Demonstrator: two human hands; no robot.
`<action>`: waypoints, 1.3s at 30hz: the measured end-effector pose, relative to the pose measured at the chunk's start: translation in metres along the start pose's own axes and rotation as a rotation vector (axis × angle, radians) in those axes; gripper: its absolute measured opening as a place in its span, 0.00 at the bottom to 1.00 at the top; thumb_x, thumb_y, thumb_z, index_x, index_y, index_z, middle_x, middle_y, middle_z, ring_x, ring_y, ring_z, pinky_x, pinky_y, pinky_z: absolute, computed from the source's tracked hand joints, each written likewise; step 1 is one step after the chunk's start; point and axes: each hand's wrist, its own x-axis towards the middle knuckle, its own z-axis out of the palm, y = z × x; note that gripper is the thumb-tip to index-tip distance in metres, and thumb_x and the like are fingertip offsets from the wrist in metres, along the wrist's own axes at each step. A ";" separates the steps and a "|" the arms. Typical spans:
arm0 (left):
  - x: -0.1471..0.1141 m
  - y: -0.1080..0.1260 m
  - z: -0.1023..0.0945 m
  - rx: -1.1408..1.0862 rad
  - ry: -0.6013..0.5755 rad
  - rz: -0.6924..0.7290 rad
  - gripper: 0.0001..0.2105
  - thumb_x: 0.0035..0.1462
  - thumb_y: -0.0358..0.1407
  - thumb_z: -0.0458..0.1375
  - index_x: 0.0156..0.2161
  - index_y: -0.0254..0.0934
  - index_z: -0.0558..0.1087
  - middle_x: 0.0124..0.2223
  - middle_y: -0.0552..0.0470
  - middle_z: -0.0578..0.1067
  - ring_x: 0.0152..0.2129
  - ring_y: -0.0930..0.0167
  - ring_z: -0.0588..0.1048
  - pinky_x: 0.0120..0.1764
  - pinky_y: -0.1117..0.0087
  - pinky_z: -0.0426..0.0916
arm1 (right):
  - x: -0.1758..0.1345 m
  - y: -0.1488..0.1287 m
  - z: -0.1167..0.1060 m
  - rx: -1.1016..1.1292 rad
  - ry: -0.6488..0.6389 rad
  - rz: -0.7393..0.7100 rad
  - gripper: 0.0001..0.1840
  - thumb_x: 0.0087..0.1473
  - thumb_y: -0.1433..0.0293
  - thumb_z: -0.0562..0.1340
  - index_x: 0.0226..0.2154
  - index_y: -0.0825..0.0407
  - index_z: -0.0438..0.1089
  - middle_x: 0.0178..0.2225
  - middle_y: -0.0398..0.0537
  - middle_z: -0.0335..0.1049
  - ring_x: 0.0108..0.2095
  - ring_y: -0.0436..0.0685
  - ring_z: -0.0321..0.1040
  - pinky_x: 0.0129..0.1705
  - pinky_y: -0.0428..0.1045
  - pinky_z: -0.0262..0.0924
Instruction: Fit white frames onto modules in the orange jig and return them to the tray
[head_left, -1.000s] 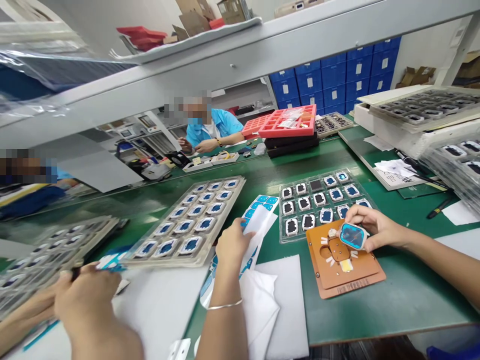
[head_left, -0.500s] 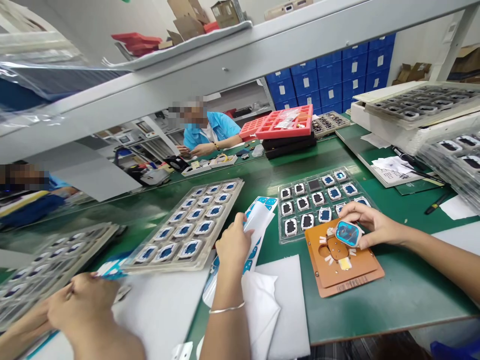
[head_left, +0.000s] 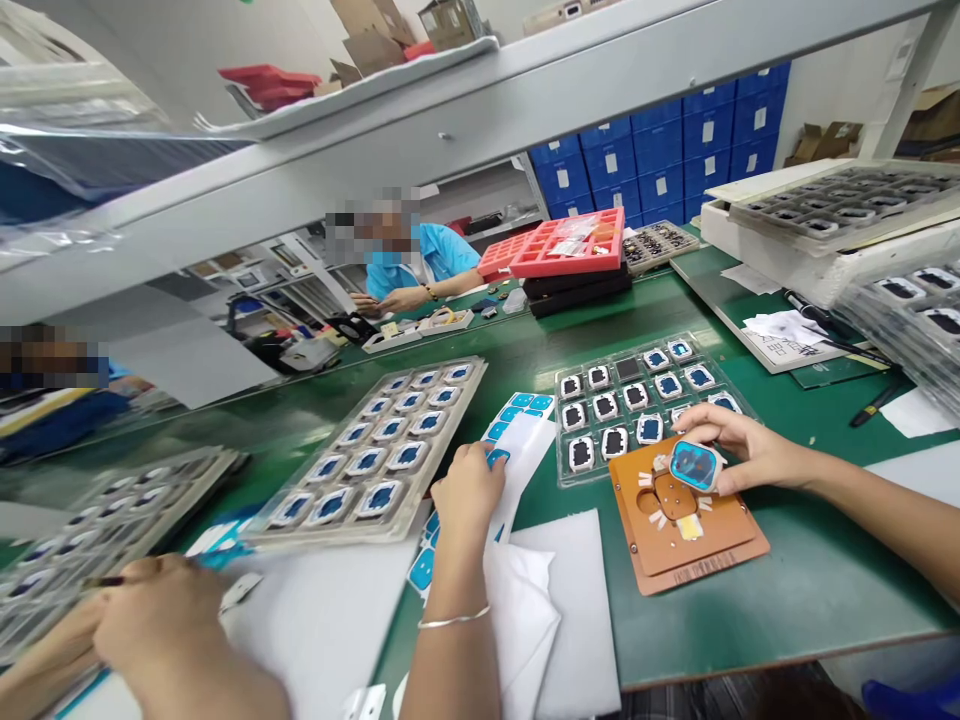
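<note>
My left hand [head_left: 469, 495], with a thin bangle at the wrist, is closed over a sheet of blue film stickers [head_left: 521, 405]. At its fingertips a single blue film sticker [head_left: 497, 457] shows, pinched between thumb and finger. My right hand [head_left: 739, 450] grips a rounded-square watch case [head_left: 696, 466] by its edges, its blue-filmed face turned up. The case is held just above an orange fixture plate [head_left: 690, 560], which has a shaped recess and white tabs. Behind it lies a clear tray [head_left: 562, 470] of similar cases.
Another tray of cases [head_left: 352, 455] sits left of my left hand. Nearby, a co-worker's hands [head_left: 165, 610] work at the lower left. White foam sheets [head_left: 585, 590] and a white cloth [head_left: 525, 600] lie in front. Red trays [head_left: 570, 245] and stacked trays [head_left: 900, 310] stand farther back.
My left hand has shifted slightly up along the sticker sheet, and a blue sticker now shows at its fingertips. The right hand and watch case have barely moved.
</note>
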 end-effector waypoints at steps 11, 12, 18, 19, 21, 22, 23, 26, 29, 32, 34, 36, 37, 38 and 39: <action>0.005 -0.003 0.008 0.034 -0.059 -0.004 0.28 0.59 0.48 0.56 0.60 0.35 0.64 0.58 0.38 0.72 0.56 0.51 0.69 0.52 0.47 0.66 | 0.000 -0.002 0.000 -0.020 0.009 0.002 0.39 0.44 0.52 0.73 0.52 0.49 0.59 0.45 0.50 0.74 0.43 0.57 0.70 0.47 0.53 0.60; 0.005 -0.003 0.008 0.036 -0.057 -0.003 0.28 0.59 0.47 0.56 0.60 0.36 0.64 0.58 0.38 0.72 0.57 0.51 0.69 0.52 0.47 0.66 | 0.000 -0.002 0.000 -0.018 0.008 0.003 0.39 0.44 0.52 0.73 0.52 0.49 0.59 0.45 0.50 0.74 0.42 0.57 0.70 0.46 0.52 0.60; 0.005 -0.003 0.006 0.032 -0.050 0.034 0.25 0.60 0.45 0.56 0.59 0.37 0.62 0.54 0.39 0.75 0.52 0.56 0.74 0.47 0.60 0.68 | 0.000 0.001 0.000 -0.018 0.007 0.022 0.41 0.45 0.51 0.73 0.54 0.49 0.57 0.44 0.50 0.73 0.41 0.56 0.70 0.45 0.53 0.60; 0.004 -0.003 0.005 0.034 -0.042 0.036 0.24 0.60 0.45 0.56 0.58 0.36 0.61 0.53 0.38 0.75 0.51 0.55 0.74 0.46 0.61 0.68 | 0.000 0.001 0.000 -0.015 0.009 0.025 0.41 0.44 0.51 0.73 0.54 0.49 0.57 0.44 0.50 0.73 0.41 0.56 0.70 0.45 0.53 0.60; 0.002 -0.001 0.004 0.041 -0.022 0.038 0.23 0.62 0.43 0.55 0.57 0.35 0.60 0.51 0.37 0.76 0.49 0.55 0.75 0.44 0.62 0.68 | 0.000 0.001 0.000 -0.006 0.014 0.030 0.41 0.44 0.52 0.73 0.54 0.48 0.57 0.44 0.49 0.73 0.42 0.57 0.70 0.46 0.53 0.60; 0.000 0.000 0.004 0.044 -0.014 0.041 0.22 0.62 0.43 0.54 0.57 0.34 0.59 0.50 0.36 0.76 0.48 0.55 0.76 0.43 0.62 0.68 | 0.000 0.000 0.001 -0.001 0.016 0.030 0.41 0.44 0.52 0.73 0.54 0.48 0.57 0.44 0.49 0.73 0.42 0.57 0.70 0.46 0.53 0.60; -0.002 0.001 0.003 0.046 -0.007 0.048 0.20 0.63 0.42 0.53 0.56 0.35 0.59 0.49 0.37 0.76 0.47 0.55 0.76 0.42 0.62 0.68 | -0.001 0.000 0.001 0.003 0.017 0.027 0.41 0.44 0.53 0.73 0.54 0.48 0.57 0.44 0.49 0.73 0.42 0.57 0.70 0.46 0.52 0.60; -0.005 0.003 0.003 0.053 -0.004 0.080 0.16 0.64 0.40 0.51 0.54 0.38 0.58 0.49 0.39 0.76 0.47 0.55 0.76 0.41 0.62 0.68 | -0.001 -0.001 0.001 -0.001 0.021 0.016 0.40 0.44 0.53 0.73 0.53 0.48 0.57 0.44 0.49 0.73 0.42 0.56 0.70 0.46 0.52 0.60; -0.005 0.003 0.003 0.058 -0.014 0.087 0.13 0.64 0.40 0.51 0.52 0.40 0.60 0.50 0.41 0.76 0.48 0.55 0.75 0.42 0.61 0.68 | -0.001 0.000 0.001 -0.013 0.018 0.005 0.39 0.45 0.53 0.73 0.53 0.48 0.58 0.43 0.49 0.73 0.41 0.56 0.71 0.46 0.53 0.61; -0.003 0.002 0.002 0.050 -0.022 0.075 0.14 0.64 0.42 0.52 0.51 0.40 0.61 0.51 0.41 0.75 0.49 0.56 0.75 0.43 0.61 0.68 | -0.001 0.001 0.000 -0.014 0.018 0.009 0.40 0.45 0.52 0.73 0.54 0.48 0.57 0.43 0.49 0.73 0.41 0.56 0.70 0.46 0.53 0.61; -0.002 0.002 0.002 0.037 -0.020 0.069 0.15 0.63 0.43 0.53 0.52 0.39 0.62 0.53 0.41 0.74 0.49 0.56 0.74 0.43 0.61 0.68 | -0.001 0.001 0.001 -0.009 0.016 0.021 0.40 0.44 0.52 0.73 0.54 0.48 0.57 0.44 0.49 0.73 0.43 0.57 0.70 0.47 0.53 0.60; -0.001 0.002 0.002 0.022 -0.018 0.067 0.18 0.63 0.45 0.53 0.53 0.38 0.63 0.55 0.40 0.73 0.50 0.56 0.74 0.45 0.60 0.68 | -0.001 0.000 0.001 -0.005 0.014 0.027 0.40 0.44 0.52 0.73 0.53 0.48 0.57 0.44 0.49 0.72 0.44 0.58 0.70 0.48 0.53 0.59; -0.002 0.002 0.002 0.014 -0.016 0.064 0.20 0.63 0.47 0.53 0.54 0.37 0.63 0.56 0.39 0.72 0.50 0.55 0.73 0.45 0.59 0.68 | -0.001 0.000 0.001 -0.006 0.014 0.025 0.40 0.44 0.53 0.73 0.53 0.48 0.58 0.44 0.49 0.72 0.44 0.58 0.70 0.48 0.53 0.59; -0.002 0.002 0.002 0.006 -0.013 0.060 0.21 0.63 0.48 0.52 0.55 0.36 0.63 0.57 0.39 0.71 0.51 0.55 0.73 0.46 0.58 0.68 | -0.001 0.000 0.001 -0.010 0.016 0.020 0.40 0.44 0.53 0.73 0.53 0.48 0.58 0.44 0.49 0.73 0.44 0.58 0.70 0.48 0.53 0.59; -0.002 0.003 0.002 -0.002 -0.008 0.054 0.22 0.64 0.49 0.50 0.55 0.36 0.64 0.57 0.38 0.71 0.51 0.54 0.72 0.48 0.57 0.68 | -0.001 0.000 0.001 -0.017 0.019 0.014 0.40 0.44 0.53 0.73 0.53 0.48 0.58 0.44 0.49 0.73 0.44 0.58 0.70 0.48 0.53 0.59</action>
